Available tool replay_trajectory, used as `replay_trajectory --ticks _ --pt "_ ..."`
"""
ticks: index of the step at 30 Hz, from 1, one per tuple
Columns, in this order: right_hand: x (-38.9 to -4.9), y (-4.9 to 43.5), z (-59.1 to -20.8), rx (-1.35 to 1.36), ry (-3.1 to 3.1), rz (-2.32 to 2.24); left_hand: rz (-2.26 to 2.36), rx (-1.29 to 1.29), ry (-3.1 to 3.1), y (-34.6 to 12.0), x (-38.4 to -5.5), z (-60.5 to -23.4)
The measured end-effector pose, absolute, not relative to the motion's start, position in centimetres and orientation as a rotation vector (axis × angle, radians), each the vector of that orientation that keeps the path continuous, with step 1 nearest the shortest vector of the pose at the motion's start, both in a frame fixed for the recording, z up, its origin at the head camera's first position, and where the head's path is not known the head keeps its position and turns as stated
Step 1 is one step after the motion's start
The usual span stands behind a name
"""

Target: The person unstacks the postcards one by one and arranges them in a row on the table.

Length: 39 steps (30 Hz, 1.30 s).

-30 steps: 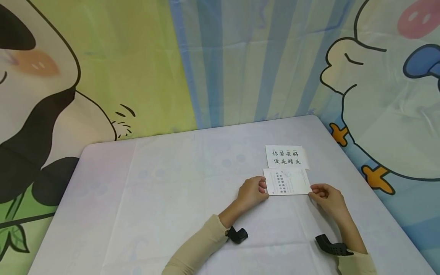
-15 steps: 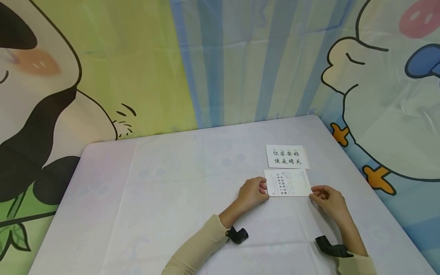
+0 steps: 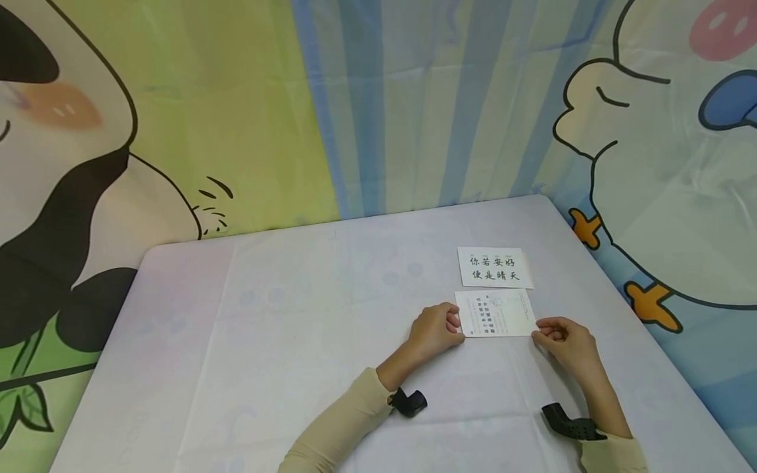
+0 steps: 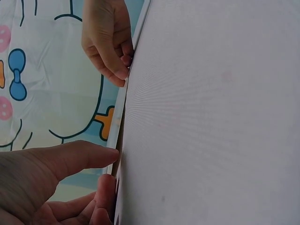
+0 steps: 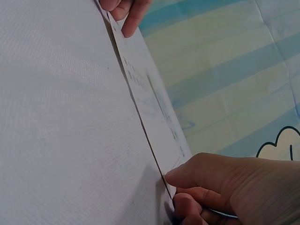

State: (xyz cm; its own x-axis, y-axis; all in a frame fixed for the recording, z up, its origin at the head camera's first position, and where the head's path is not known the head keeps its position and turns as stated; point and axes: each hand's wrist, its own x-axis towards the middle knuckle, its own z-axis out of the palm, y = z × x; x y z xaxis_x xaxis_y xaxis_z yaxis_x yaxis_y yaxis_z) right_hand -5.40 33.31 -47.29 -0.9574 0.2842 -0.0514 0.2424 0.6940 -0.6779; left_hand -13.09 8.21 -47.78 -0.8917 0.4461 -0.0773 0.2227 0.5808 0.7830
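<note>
A white card (image 3: 499, 314) with small sideways-running print lies at the right part of the table, between both hands. My left hand (image 3: 434, 330) pinches its left edge near the lower corner, thumb towards me. On the other side my right hand (image 3: 569, 345) pinches the lower right corner between thumb and fingers. The right wrist view shows the card (image 5: 150, 117) almost flat, its near edge slightly off the cloth. Just beyond it lies a second white card (image 3: 495, 268), bearing two lines of large black Chinese characters.
A pale cloth covers the table (image 3: 296, 341). Behind it hangs a printed curtain (image 3: 408, 112) with stripes and cartoon animals, which also runs down the right side. Black wrist mounts (image 3: 570, 424) sit on both forearms near the beige sleeves (image 3: 343, 420).
The held card has shifted very slightly towards me, and a narrow gap now shows between it and the far card. Both hands keep their pinch.
</note>
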Motion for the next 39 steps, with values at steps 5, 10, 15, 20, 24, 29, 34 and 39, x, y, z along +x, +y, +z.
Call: replay_trajectory --ticks 5,10,15,20,24,29,34,39 --pt "-5.5 33.2 -47.2 -0.449 -2.826 1.116 1.219 0.55 2.544 8.1 -13.2 -47.6" --pt "-5.5 33.2 -47.3 -0.463 -2.823 1.123 1.238 0.552 2.531 8.1 -13.2 -47.7" --pt "-5.6 33.3 -47.2 -0.47 -2.828 1.133 1.244 0.54 2.526 8.0 -13.3 -47.8" --pt "-5.8 33.5 -47.0 -0.47 -2.86 1.141 1.235 0.547 2.525 7.9 -13.3 -47.7" --pt "-5.9 33.7 -47.0 -0.468 -2.865 1.155 1.227 0.569 2.519 7.8 -13.4 -47.6" --pt "-6.1 33.7 -47.0 -0.468 -2.859 1.153 1.232 0.574 2.499 7.8 -13.6 -47.8" --pt "-6.4 33.8 -46.8 -0.459 -2.848 1.172 1.246 0.565 2.47 7.9 -13.7 -47.9" --pt "-6.7 33.9 -46.8 -0.452 -2.838 1.183 1.286 0.553 2.466 8.0 -13.9 -47.9"
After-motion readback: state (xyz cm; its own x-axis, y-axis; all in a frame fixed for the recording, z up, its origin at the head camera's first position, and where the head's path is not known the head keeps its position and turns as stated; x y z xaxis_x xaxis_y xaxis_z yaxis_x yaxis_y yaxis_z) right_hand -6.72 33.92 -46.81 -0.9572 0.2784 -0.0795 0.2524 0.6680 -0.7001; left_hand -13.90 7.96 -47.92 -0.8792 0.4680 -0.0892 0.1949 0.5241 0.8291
